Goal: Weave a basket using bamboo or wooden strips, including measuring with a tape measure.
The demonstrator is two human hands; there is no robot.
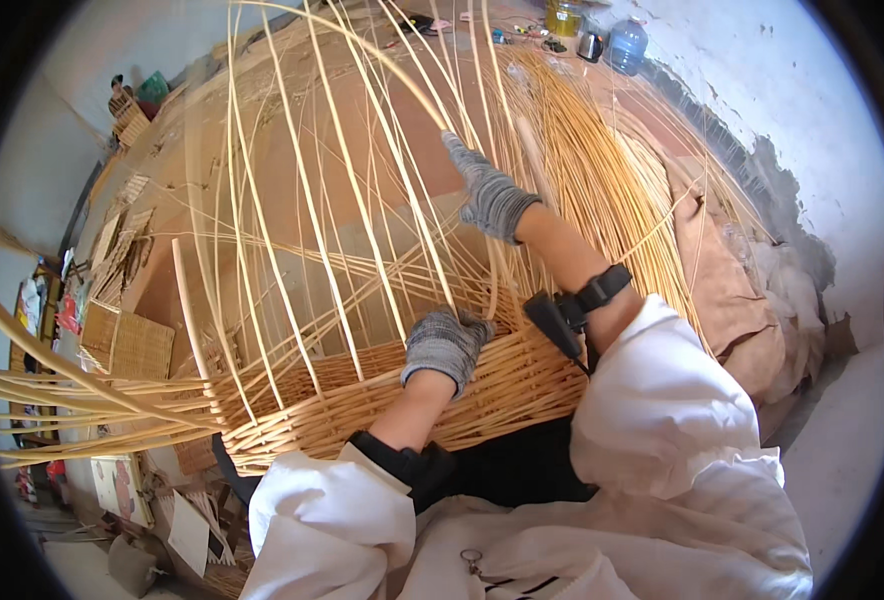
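Note:
A partly woven wicker basket (302, 425) lies across my lap, with pale upright stakes (307, 200) rising from its edge. My left hand (447, 350), in a grey knitted glove, is closed on the top edge of the weave beside a stake; its fingertips are partly hidden. Farther out and to the right, my right hand (494, 192), gloved alike, is raised with its fingers closed on a willow rod (392, 65). That rod bends away toward the upper left. Loose rod ends (92, 410) stick out from the basket's left end.
A big bundle of willow rods (602, 170) lies on the right beside brown cloth (722, 280). A water jug (627, 45) and a kettle (590, 46) stand at the far wall. Woven panels (127, 340) lie at left. Another person (122, 95) is at the far left.

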